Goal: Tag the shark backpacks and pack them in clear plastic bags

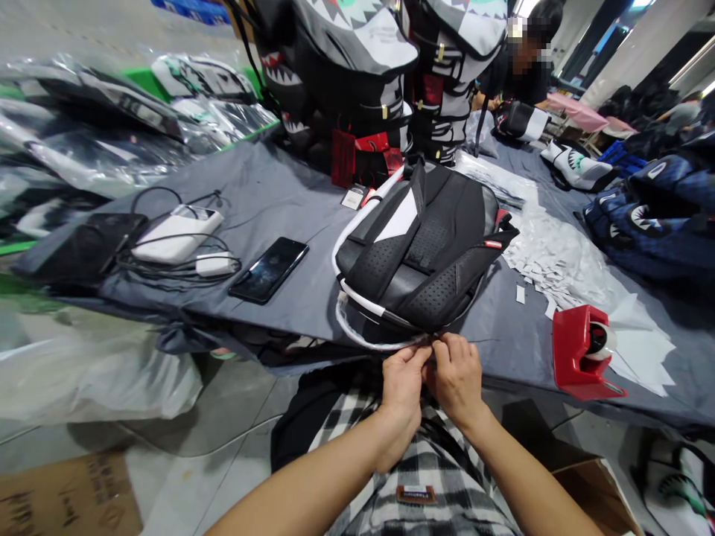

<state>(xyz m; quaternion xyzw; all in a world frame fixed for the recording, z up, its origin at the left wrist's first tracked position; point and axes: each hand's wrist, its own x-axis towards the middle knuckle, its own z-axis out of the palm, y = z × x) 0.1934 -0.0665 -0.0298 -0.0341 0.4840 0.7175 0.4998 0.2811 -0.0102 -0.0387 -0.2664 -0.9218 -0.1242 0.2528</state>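
A black backpack point(430, 246) with white panels lies on the table, its padded shoulder straps facing up. A pale loop that looks plastic-wrapped point(357, 339) curves from its left side along the near edge. Where that loop ends, my left hand point(403, 383) is closed in a pinch, thumb and fingertips at the bag's bottom edge. My right hand point(456, 376) is closed right beside it, its fingers curled toward the same spot. Whatever small part lies between the fingertips is hidden.
Left of the bag lie a phone point(269, 269) and a white power bank point(177, 232) with cables. A red tape dispenser point(575, 351) stands at right near white paper slips point(541, 257). Stacked backpacks point(346, 89) rise behind; a co-worker point(519, 74) stands across the table.
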